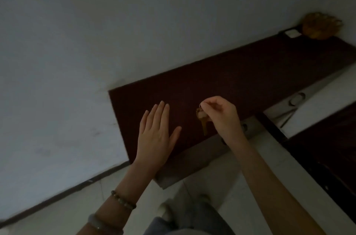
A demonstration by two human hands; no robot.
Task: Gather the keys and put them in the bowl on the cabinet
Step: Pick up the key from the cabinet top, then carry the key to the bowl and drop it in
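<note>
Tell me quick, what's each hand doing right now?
Left hand: open, flat, fingers spread, holding nothing.
Right hand: closed, pinching the keys by their ring.

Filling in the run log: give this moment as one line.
right hand: pinching key ring, keys dangling | left hand: open, flat over cabinet top | bowl: far corner

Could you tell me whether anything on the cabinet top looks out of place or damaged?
Nothing stands out: the right hand pinches the keys above the dark cabinet top.
</note>
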